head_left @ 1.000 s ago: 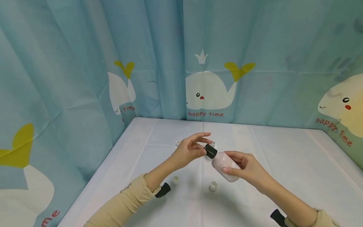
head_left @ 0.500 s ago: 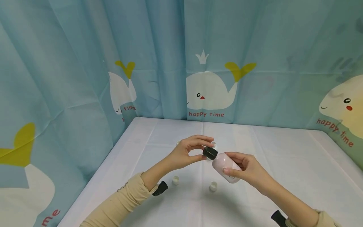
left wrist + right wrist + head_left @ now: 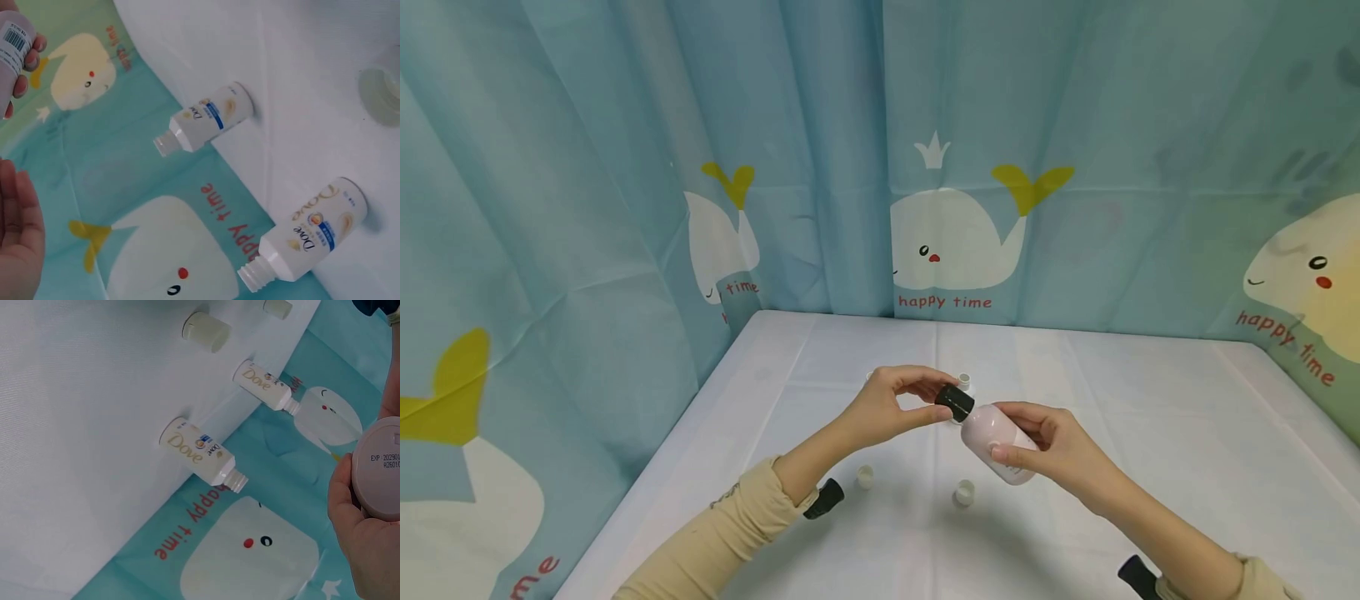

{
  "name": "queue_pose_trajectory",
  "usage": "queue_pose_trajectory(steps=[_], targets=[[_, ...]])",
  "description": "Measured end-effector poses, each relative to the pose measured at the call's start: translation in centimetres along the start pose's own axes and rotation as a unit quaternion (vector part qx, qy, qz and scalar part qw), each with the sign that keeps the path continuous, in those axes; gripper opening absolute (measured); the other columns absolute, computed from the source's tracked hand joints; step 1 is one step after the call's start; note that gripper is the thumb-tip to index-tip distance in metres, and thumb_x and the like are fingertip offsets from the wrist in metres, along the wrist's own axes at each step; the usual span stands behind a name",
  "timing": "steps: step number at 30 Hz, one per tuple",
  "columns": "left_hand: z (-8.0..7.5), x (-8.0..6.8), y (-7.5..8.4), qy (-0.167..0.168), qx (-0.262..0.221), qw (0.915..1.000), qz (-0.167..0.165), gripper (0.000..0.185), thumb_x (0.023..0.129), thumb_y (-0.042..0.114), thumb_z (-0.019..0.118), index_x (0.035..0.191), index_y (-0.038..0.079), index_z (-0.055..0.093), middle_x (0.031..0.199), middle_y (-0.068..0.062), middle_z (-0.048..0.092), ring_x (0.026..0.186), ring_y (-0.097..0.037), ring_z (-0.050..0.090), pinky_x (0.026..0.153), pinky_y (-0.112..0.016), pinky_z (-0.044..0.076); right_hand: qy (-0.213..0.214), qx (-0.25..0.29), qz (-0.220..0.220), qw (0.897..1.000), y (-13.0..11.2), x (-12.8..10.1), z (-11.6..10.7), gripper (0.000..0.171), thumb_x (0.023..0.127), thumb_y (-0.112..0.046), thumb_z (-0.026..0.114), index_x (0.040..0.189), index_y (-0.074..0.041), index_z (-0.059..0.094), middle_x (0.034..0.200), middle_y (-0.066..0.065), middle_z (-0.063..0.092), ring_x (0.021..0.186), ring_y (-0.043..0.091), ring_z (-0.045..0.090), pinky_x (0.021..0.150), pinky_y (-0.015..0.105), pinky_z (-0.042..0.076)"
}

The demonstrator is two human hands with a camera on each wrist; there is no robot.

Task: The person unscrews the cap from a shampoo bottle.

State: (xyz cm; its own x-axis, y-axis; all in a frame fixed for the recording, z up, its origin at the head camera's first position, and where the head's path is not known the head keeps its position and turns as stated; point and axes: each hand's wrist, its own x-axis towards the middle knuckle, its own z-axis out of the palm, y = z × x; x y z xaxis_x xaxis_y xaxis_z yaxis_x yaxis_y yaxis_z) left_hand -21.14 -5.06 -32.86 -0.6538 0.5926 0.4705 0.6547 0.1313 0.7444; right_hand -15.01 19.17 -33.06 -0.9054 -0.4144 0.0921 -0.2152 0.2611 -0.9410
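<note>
From the head view I see the right hand wrapped round a pale pink bottle, fingers curled under and thumb on top, holding it tilted in the air above the middle of the white table — neck pointing up and to the left. The left hand pinches the black cap on that neck, thumb below and fingers arched over it; I can't tell whether the cap is seated tight or partly loose. The right wrist view shows the bottle's flat base with a printed expiry code, resting against the palm and fingers. Behind the hands, two small white Dove bottles stand uncapped near the far edge of the table, close to the curtain; in the head view they are mostly hidden by the hands. Two small white caps sit on the table below the hands, near each other but apart. A blue whale-print curtain — "happy time" lettering — surrounds the table on three sides. Both arms wear beige sleeves, each with a black wrist-mounted device at the cuff.
</note>
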Motion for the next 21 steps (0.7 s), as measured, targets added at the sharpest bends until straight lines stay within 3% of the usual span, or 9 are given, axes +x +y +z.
queue_pose_trajectory(steps=[9,12,15,17,21], targets=[[0.3,0.38,0.62,0.033,0.028,0.9977,-0.053,0.019,0.081,0.014,0.074,0.097,0.005,0.07,0.087,-0.009,0.071,0.081,-0.007,0.063,0.078,-0.023,0.052,0.0,0.0,-0.005,1.0,-0.04,-0.02,-0.1,0.053,0.087,-0.011,0.067,0.13,0.012,0.046,0.116,0.025,0.061,0.091,0.002,0.064,0.073,0.024,0.056],[0.27,0.35,0.62,0.043,0.02,0.9974,-0.054,0.037,0.082,0.035,0.073,0.105,0.006,0.069,0.096,-0.009,0.071,0.085,-0.011,0.064,0.08,-0.026,0.053,0.003,0.0,-0.006,1.0,-0.08,-0.04,-0.1,0.053,0.087,-0.011,0.067,0.13,0.011,0.046,0.116,0.025,0.061,0.09,0.003,0.064,0.073,0.025,0.056],[0.08,0.25,0.52,0.045,-0.01,0.9984,-0.032,0.065,0.08,0.054,0.066,0.119,0.003,0.062,0.113,-0.013,0.067,0.097,-0.02,0.065,0.085,-0.03,0.054,0.006,-0.001,-0.006,1.0,-0.12,-0.04,-0.09,0.054,0.086,-0.011,0.068,0.13,0.011,0.047,0.117,0.025,0.061,0.09,0.003,0.063,0.073,0.025,0.056],[-0.13,0.19,0.49,0.036,-0.031,0.9988,-0.009,0.068,0.08,0.051,0.067,0.126,0.001,0.057,0.123,-0.015,0.062,0.106,-0.024,0.062,0.088,-0.032,0.054,0.007,0.0,-0.005,1.0,-0.14,-0.05,-0.08,0.054,0.086,-0.011,0.068,0.13,0.011,0.047,0.117,0.026,0.061,0.09,0.003,0.063,0.073,0.025,0.056],[-0.57,0.13,0.58,0.001,-0.034,0.9976,0.06,0.051,0.08,0.01,0.075,0.125,-0.004,0.055,0.128,-0.02,0.057,0.115,-0.027,0.057,0.089,-0.031,0.054,0.006,0.002,-0.007,1.0,-0.15,-0.11,-0.04,0.053,0.086,-0.011,0.067,0.13,0.012,0.046,0.116,0.026,0.06,0.09,0.003,0.064,0.072,0.025,0.057]])
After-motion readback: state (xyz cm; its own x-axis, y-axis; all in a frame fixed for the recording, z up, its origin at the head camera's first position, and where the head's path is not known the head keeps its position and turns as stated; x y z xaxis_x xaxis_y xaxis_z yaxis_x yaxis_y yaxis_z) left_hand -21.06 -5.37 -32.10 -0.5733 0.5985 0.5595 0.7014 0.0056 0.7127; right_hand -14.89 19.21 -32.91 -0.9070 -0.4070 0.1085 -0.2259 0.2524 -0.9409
